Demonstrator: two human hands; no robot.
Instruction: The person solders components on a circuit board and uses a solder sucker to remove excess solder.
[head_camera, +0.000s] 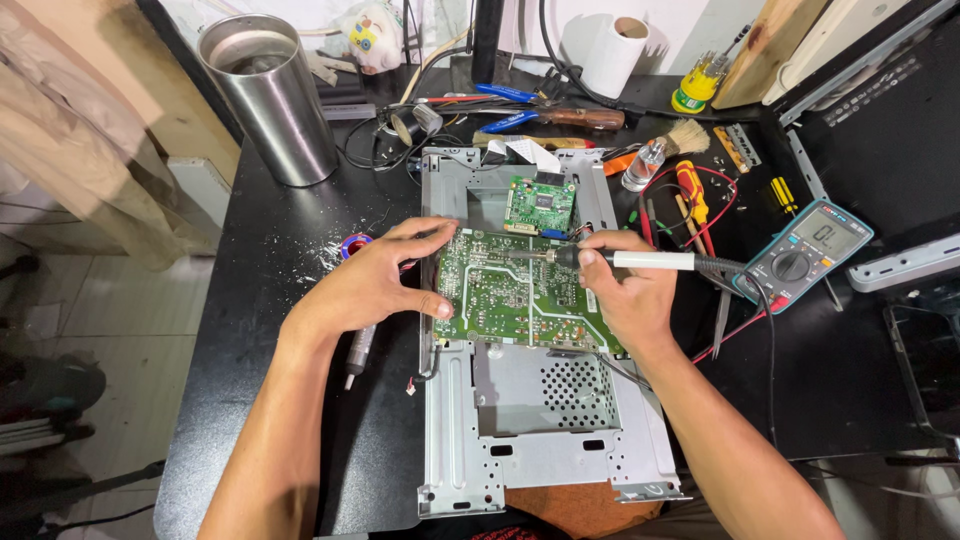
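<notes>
The left hand (375, 280) grips the left edge of a large green circuit board (510, 295), thumb on its lower corner and fingers along the upper edge, steadying it. The board lies solder side up on a grey metal chassis (540, 440), which rests on the black counter (270, 250). The right hand (630, 295) is closed around the white handle of a soldering iron (620, 260), held like a pen, with its tip touching the upper middle of the board. The iron's dark cord runs off to the right. A smaller green board (540, 205) sits on the chassis just above the large one. To the right on the counter lies a multimeter (808, 252) with red leads, near it a yellow-handled screwdriver (692, 192). A steel cylinder (270, 95) stands at the upper left, and a brush (685, 137) lies near the back.
</notes>
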